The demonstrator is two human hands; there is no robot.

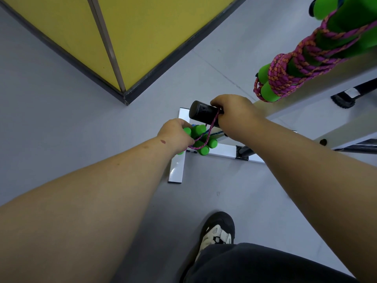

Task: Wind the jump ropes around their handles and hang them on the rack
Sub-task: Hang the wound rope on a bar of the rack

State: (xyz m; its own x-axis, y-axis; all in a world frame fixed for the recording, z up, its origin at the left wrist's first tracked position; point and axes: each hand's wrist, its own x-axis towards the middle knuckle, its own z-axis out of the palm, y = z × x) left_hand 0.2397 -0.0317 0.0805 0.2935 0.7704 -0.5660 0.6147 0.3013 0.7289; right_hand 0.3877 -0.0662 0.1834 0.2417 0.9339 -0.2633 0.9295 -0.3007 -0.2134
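Note:
My left hand (176, 135) grips a bundle of green foam handles (199, 139) wound with pink-and-orange rope. A strand of that rope (213, 121) runs up over the black peg (203, 115) of the rack. My right hand (234, 117) curls round the peg's inner end, where the strand crosses it. A blue rope (217, 133) shows just below the peg, behind the bundle. At the upper right, a wound jump rope with green handles (293, 66) hangs on the rack.
The rack's white base (177, 168) lies on the grey floor, with a cream upright (302, 99) slanting to the right. A yellow wall corner (124, 92) stands at the left. My shoe (217, 231) is below, near the base.

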